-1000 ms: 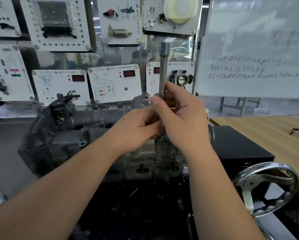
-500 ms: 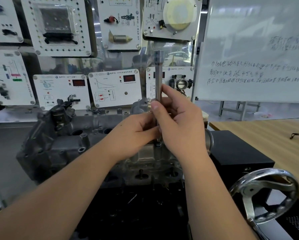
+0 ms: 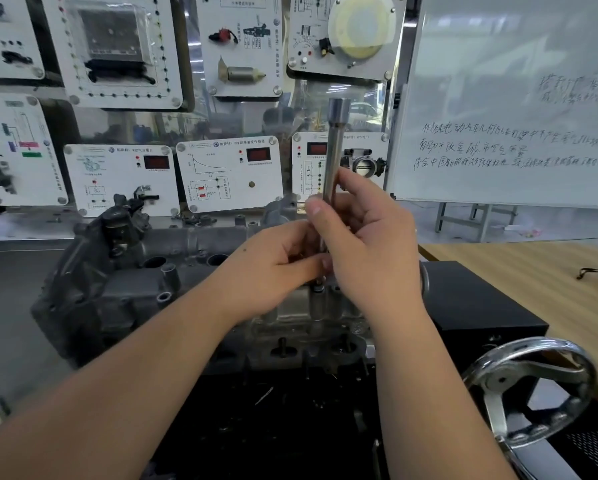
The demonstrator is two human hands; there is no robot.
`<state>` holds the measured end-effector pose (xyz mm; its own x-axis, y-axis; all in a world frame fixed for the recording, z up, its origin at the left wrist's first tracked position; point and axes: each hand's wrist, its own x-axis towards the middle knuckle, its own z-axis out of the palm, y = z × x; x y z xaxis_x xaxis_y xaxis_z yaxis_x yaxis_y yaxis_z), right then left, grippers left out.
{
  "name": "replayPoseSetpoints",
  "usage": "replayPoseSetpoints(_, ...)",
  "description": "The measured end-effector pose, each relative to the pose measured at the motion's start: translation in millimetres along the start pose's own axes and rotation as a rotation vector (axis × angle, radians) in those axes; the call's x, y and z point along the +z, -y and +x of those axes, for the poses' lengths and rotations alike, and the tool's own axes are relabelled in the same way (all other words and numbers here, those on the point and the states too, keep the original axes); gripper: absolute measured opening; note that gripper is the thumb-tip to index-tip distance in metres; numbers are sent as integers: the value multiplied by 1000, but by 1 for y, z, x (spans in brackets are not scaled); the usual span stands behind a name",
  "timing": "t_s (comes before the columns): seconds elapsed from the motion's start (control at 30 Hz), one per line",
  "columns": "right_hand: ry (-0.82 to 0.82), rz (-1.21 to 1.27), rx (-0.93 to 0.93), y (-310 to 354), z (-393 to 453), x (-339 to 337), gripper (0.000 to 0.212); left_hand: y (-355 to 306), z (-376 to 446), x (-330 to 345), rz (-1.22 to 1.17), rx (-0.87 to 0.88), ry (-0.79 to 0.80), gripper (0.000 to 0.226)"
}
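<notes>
A long grey metal rod tool (image 3: 335,143) stands upright over a grey engine cylinder head (image 3: 117,292) mounted on a black stand. My right hand (image 3: 363,251) grips the rod's shaft, thumb and fingers curled round it. My left hand (image 3: 276,268) pinches the rod's lower end, just above a small valve guide (image 3: 317,289) on the head. The rod's tip is hidden behind my fingers.
A chrome handwheel (image 3: 532,386) sits at the lower right beside a black box (image 3: 477,303). A wooden table (image 3: 539,271) lies to the right, under a whiteboard (image 3: 505,98). White sensor display panels (image 3: 228,171) line the wall behind the engine.
The rod and both hands have barely shifted against the engine; the view has tilted slightly, so the rod sits a little lower in frame. Both grips are unchanged.
</notes>
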<state>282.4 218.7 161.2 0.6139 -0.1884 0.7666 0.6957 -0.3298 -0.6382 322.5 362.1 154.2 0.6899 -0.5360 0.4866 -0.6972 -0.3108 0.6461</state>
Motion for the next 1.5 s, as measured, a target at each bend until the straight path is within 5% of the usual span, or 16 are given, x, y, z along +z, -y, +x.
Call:
replayPoseSetpoints(0.1,-62,-100,-37,1,-1,1,11,1,-1,1,-23,-22,-8,40)
replayPoseSetpoints(0.4,12,-14,4,0,2,-6,40,3,0,-3,77,-3,4,15)
replayPoseSetpoints(0.63,-40,-93,-42,4,0,-1,14,2,0,-1,19,-19,-8,29)
replayPoseSetpoints(0.87,-8,19,-26,2,0,-1,44,2,-1,-2,59,-14,-5,18)
replayPoseSetpoints(1.03,-83,-173,-123,2,0,4,18,3,-1,-2,37,-16,-13,19)
replayPoseSetpoints(1.3,-59,-8,-29,1,0,4,43,6,1,-3,37,-18,-3,13)
replayPoseSetpoints(1.5,-108,-125,-90,2,0,8,27,1,-2,-2,4,-14,-7,32)
